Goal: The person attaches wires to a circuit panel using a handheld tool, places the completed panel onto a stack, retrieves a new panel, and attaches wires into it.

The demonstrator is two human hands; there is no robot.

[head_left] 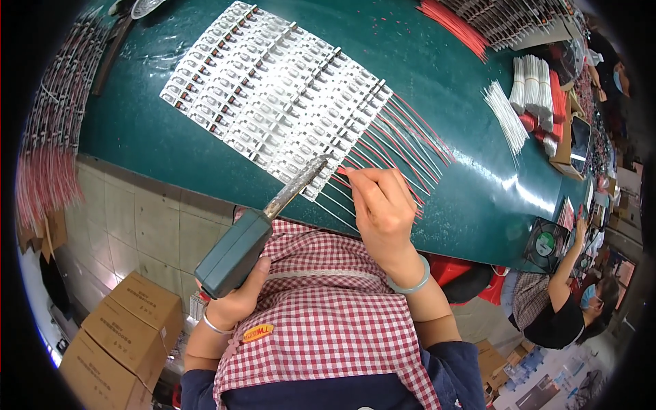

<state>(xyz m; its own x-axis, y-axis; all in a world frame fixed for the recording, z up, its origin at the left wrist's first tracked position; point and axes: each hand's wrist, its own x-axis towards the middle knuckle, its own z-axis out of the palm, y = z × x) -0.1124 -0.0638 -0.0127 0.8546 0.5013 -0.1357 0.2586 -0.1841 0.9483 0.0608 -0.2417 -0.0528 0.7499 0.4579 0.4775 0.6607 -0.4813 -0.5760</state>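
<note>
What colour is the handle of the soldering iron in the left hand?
Dark teal green; the soldering iron handle shows best in the head view, gripped by the left hand.

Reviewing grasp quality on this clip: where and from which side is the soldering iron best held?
Grip the soldering iron by its thick green handle at the rear, coming from below the table edge, as the left hand does. The bare metal barrel points up toward the circuit strips and is likely hot, so it is best left untouched.
</note>
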